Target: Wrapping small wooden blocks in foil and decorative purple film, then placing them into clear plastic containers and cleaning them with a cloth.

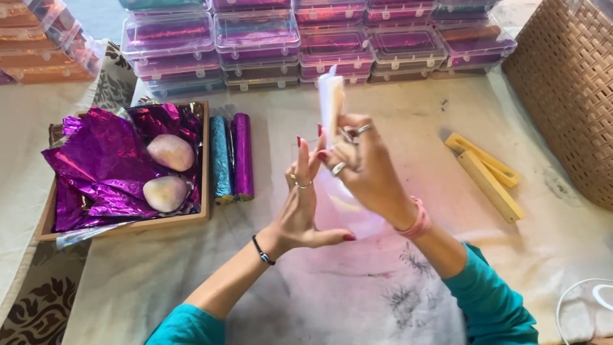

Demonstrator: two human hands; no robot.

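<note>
My right hand (364, 167) is raised over the middle of the table and pinches a small pale piece with a clear film sheet (331, 102) sticking up from it. My left hand (301, 204) is held flat beside it, fingers straight up, touching the film's lower edge. A wooden tray (205, 160) at the left holds crumpled purple foil (102, 160) and two pale oval lumps (170, 152). Beside the tray lie a teal wrapped roll (221, 160) and a purple wrapped roll (242, 156).
Stacks of clear plastic boxes (255, 38) filled with purple and orange wrapped pieces line the far edge. Two yellow wooden bars (488, 176) lie to the right, near a woven basket (568, 89). A white cable (584, 300) curls at the lower right.
</note>
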